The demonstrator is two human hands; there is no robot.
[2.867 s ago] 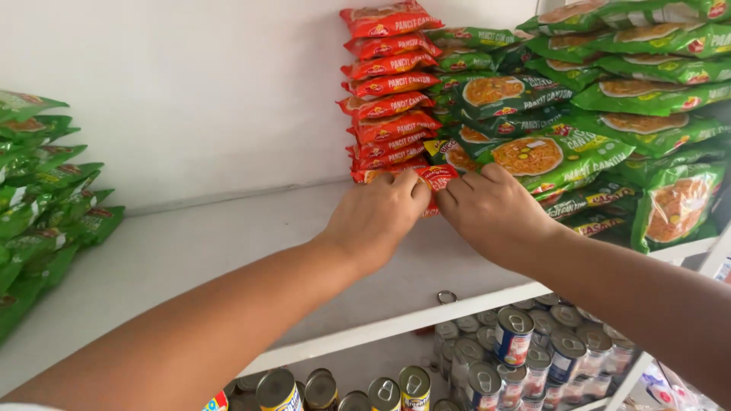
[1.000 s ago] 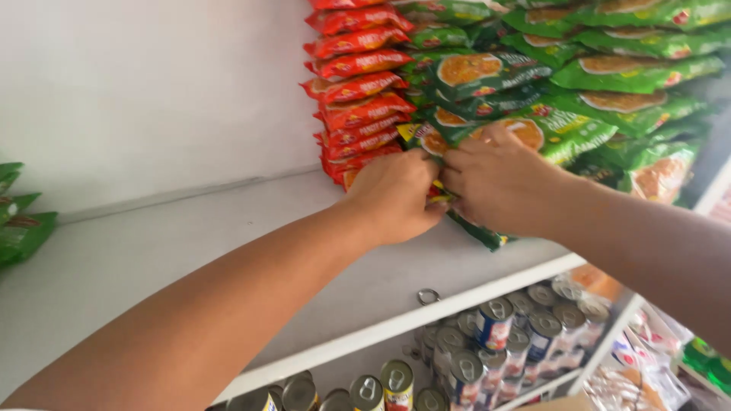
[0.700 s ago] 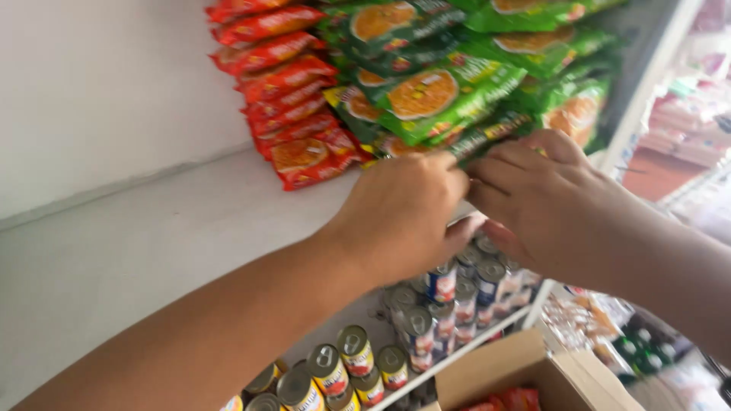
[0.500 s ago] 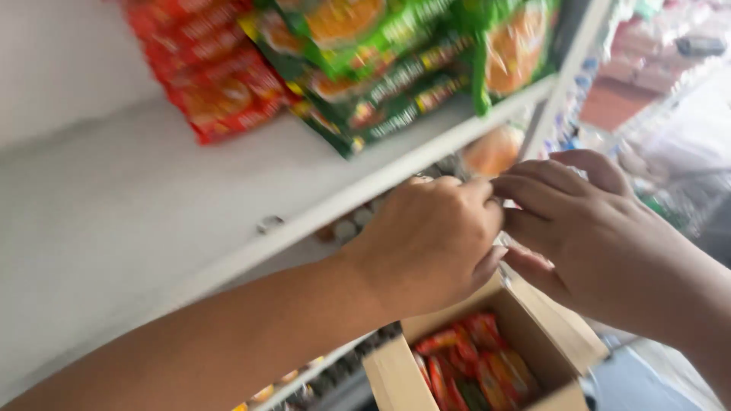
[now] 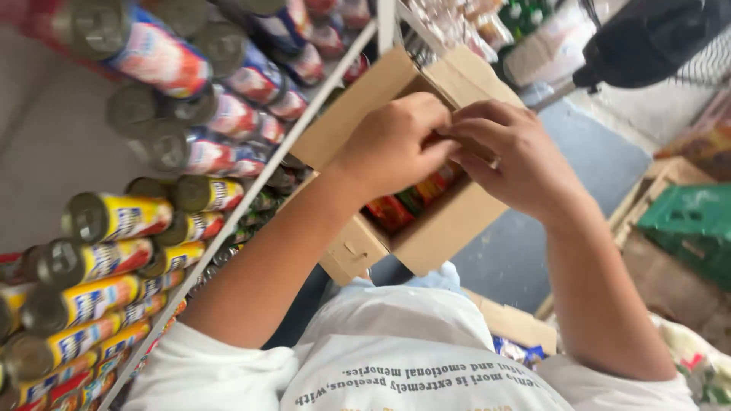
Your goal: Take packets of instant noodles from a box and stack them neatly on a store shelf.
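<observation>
An open cardboard box sits low in front of me, beside the shelf edge, with red and green snack packets standing inside. My left hand reaches down into the box, fingers curled around the tops of the packets. My right hand comes in from the right, and its fingertips meet the left hand's over the same packets. A sliver of red packet shows between the fingers. The grip itself is mostly hidden by both hands. My white shirt fills the bottom of the view.
Left of the box, a white shelf rail fronts rows of lying cans: yellow-labelled cans and red-and-blue-labelled cans. A green plastic crate and more cardboard stand at the right. Blue-grey floor shows beyond the box.
My view has swung down from the upper shelf of stacked packets to the box below. Both hands came off the shelf and dropped together into the box.
</observation>
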